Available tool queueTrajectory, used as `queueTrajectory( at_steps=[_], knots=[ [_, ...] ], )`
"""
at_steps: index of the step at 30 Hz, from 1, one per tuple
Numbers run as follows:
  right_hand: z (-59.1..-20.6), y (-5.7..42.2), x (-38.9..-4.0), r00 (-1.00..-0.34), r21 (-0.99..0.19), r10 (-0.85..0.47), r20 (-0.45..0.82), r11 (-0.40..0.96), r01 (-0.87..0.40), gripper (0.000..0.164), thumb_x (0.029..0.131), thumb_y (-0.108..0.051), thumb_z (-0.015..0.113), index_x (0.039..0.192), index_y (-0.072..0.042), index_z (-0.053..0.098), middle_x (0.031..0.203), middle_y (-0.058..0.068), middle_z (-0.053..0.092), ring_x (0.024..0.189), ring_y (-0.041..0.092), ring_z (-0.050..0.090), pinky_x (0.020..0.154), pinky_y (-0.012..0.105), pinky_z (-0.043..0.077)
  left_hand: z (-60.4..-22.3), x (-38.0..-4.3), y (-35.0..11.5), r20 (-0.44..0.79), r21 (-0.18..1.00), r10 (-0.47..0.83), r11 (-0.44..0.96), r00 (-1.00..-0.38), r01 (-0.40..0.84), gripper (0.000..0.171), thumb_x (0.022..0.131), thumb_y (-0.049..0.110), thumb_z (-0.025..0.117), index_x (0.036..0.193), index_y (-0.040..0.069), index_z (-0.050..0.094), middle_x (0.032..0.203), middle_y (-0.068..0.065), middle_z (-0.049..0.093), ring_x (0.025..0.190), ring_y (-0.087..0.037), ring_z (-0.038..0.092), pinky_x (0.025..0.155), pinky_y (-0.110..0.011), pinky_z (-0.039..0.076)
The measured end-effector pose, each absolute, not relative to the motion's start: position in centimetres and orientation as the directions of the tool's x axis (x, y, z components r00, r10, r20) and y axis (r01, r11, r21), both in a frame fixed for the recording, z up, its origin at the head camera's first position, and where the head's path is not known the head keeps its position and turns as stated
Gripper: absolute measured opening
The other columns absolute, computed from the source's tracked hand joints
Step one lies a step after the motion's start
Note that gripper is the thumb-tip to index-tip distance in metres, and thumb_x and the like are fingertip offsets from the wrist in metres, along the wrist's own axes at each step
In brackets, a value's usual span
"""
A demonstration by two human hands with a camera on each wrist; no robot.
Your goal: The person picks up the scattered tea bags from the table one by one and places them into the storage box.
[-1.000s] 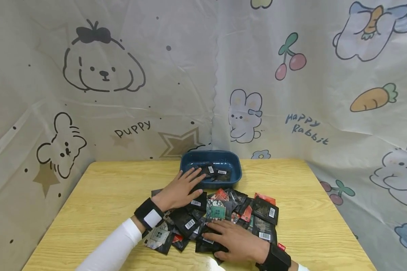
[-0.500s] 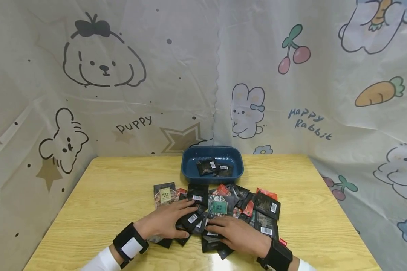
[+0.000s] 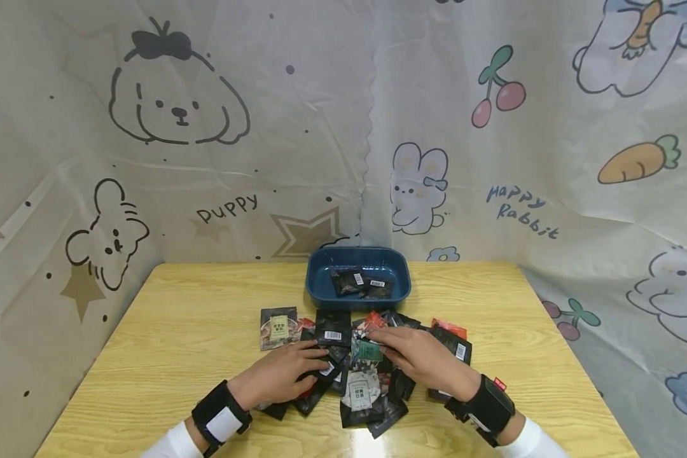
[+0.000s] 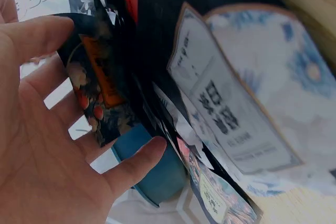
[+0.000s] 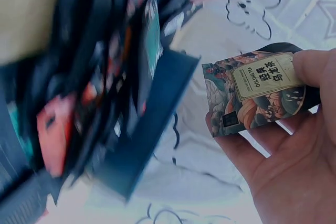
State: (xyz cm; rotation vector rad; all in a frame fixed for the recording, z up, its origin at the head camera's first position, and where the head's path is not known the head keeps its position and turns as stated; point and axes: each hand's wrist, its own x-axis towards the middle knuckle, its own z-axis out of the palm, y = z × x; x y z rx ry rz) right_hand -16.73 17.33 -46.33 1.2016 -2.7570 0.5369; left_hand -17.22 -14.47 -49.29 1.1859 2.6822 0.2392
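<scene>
In the head view, my left hand [image 3: 280, 375] is over the left part of a pile of tea sachets. Seen from the left wrist, its thumb lies over a dark sachet with an orange label [image 4: 102, 72], fingers behind it. My right hand [image 3: 429, 359] reaches over the pile's right side. In the right wrist view it pinches an oolong tea sachet [image 5: 257, 90] with a cream label, thumb on top. A white-labelled sachet [image 3: 360, 391] lies face up between the hands. Behind the pile, a blue bin [image 3: 357, 303] has black sachets [image 3: 349, 281] inside.
A brown sachet with a cream label [image 3: 278, 327] lies at the pile's back left. Black and red sachets [image 3: 452, 337] are beyond the right hand. The wooden table [image 3: 206, 299] meets a printed cloth [image 3: 298, 159] at the back.
My left hand has come back from beside the bin to the pile. My right hand has moved away from me over the pile, and the white-labelled sachet now shows where it was.
</scene>
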Motion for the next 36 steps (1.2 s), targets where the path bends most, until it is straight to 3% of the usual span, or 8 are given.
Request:
queueTrajectory(
  at_steps=[7,14,19,22,28,33,36],
  knots=[
    [-45.1,18.2,-19.1,-0.695,-0.28,-0.656,0.293,0.637,-0.719,0.039,0.103,-0.016,0.054,0.142,-0.02,0.056,0.133,0.002,0.066,0.115,0.018,0.067,0.093,0.037,0.058,-49.4,-17.2,-14.4,0.016,0.092,0.771,0.632,-0.636,0.769,0.031,0.1,0.019,0.061,0.129,0.023,0.069,0.133,0.002,0.066,0.124,-0.02,0.06,0.102,-0.041,0.053],
    [-44.3,18.4,-22.5,-0.701,-0.254,-0.612,0.367,0.658,-0.708,0.039,0.105,-0.015,0.05,0.144,-0.017,0.055,0.136,0.006,0.065,0.12,0.023,0.065,0.097,0.041,0.056,-48.5,-16.5,-14.3,0.107,0.131,0.757,0.631,-0.644,0.764,0.035,0.099,0.011,0.061,0.131,0.022,0.067,0.129,0.004,0.069,0.114,-0.013,0.068,0.092,-0.036,0.058],
    [-44.8,18.1,-25.7,-0.668,-0.199,-0.607,0.432,0.658,-0.726,0.039,0.102,-0.01,0.054,0.141,-0.01,0.057,0.132,0.012,0.066,0.117,0.028,0.066,0.097,0.045,0.056,-47.9,-15.9,-14.4,0.165,0.157,0.754,0.616,-0.636,0.772,0.038,0.097,0.007,0.062,0.132,0.02,0.067,0.128,0.003,0.069,0.11,-0.014,0.069,0.087,-0.035,0.06],
    [-45.5,17.8,-27.0,-0.699,-0.206,-0.604,0.382,0.682,-0.702,0.043,0.102,-0.018,0.056,0.145,-0.01,0.053,0.14,0.014,0.06,0.125,0.031,0.06,0.105,0.053,0.048,-47.6,-15.6,-14.4,0.186,0.171,0.753,0.608,-0.631,0.776,0.039,0.097,0.006,0.062,0.133,0.019,0.066,0.129,0.003,0.069,0.109,-0.014,0.07,0.085,-0.034,0.061],
    [-47.0,18.3,-27.1,-0.798,-0.267,-0.589,0.124,0.755,-0.599,0.067,0.099,-0.049,0.057,0.156,-0.022,0.037,0.159,0.015,0.038,0.145,0.036,0.039,0.118,0.068,0.022,-47.2,-15.4,-14.3,0.169,0.157,0.747,0.624,-0.643,0.765,0.043,0.095,0.005,0.064,0.135,0.02,0.064,0.131,0.003,0.068,0.111,-0.014,0.069,0.086,-0.033,0.06],
    [-47.5,18.9,-25.8,-0.8,-0.27,-0.589,0.119,0.756,-0.597,0.066,0.097,-0.047,0.061,0.154,-0.019,0.041,0.16,0.014,0.036,0.145,0.038,0.038,0.119,0.068,0.021,-46.5,-15.9,-14.9,0.186,0.155,0.715,0.656,-0.674,0.739,0.047,0.092,0.001,0.067,0.135,0.02,0.064,0.132,0.003,0.067,0.114,-0.015,0.068,0.087,-0.034,0.06],
    [-47.7,19.2,-24.8,-0.794,-0.269,-0.592,0.137,0.749,-0.605,0.066,0.096,-0.044,0.064,0.153,-0.017,0.042,0.16,0.015,0.036,0.145,0.038,0.038,0.12,0.066,0.022,-45.4,-16.7,-15.2,0.25,0.132,0.699,0.661,-0.67,0.738,0.053,0.089,-0.002,0.069,0.136,0.019,0.063,0.132,0.0,0.067,0.112,-0.018,0.069,0.081,-0.033,0.061]
  ],
)
